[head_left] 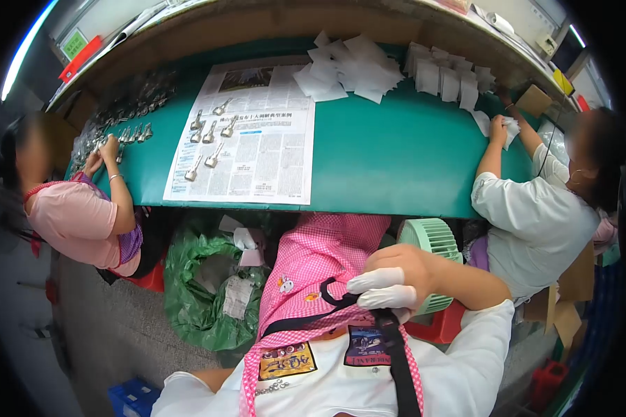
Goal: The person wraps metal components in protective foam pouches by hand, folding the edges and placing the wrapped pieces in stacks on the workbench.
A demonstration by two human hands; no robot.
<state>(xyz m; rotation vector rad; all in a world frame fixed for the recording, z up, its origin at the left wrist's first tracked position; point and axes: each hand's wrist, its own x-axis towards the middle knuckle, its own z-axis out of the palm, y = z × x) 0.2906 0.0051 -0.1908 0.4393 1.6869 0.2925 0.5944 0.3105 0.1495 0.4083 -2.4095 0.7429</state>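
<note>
This looks like a hand-assembly or packing workshop, as two co-workers sit at a long green-topped table point(382, 163) bearing metal fittings point(209, 133) on a newspaper point(271, 156) and heaps of translucent white sheets point(362, 64), with cardboard boxes point(577, 274) nearby.

Green plastic bag point(181, 306), crumpled, on the floor point(111, 313); pale-green slatted fan point(435, 240); blue plastic crate point(133, 397); red tray point(81, 59), near a green sign point(74, 44); cardboard point(576, 281), at right.
</note>
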